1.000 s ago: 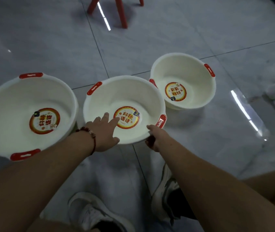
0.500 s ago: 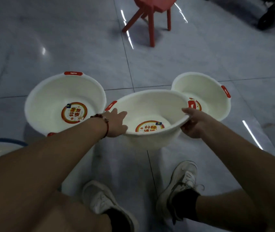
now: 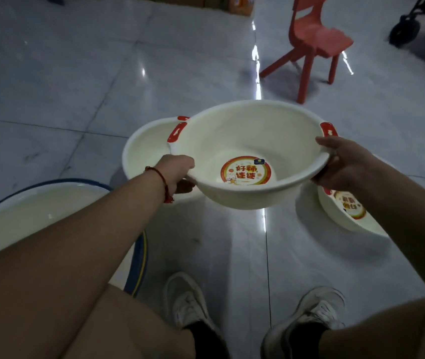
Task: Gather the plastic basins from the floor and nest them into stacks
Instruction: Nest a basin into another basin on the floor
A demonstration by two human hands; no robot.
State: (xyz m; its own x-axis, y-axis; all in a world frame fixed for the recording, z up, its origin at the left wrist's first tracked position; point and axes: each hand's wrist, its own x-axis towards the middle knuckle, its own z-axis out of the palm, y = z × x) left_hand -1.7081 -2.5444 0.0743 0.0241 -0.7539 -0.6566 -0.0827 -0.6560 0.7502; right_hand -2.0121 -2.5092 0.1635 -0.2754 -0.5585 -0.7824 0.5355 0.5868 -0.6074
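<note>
The person holds a white basin up off the floor, level, by its rim. The left hand grips the near-left edge with fingers curled under, and the right hand clamps the right edge just below a red handle. A second basin sits behind on the left, a third lower right. A blue-rimmed basin lies nearer. A red chair stands beyond.

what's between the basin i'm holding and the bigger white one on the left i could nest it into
Nothing visible. The held basin, gripped by the left hand and right hand, already overlaps the left basin, whose visible part looks empty; the rest is hidden.
</note>
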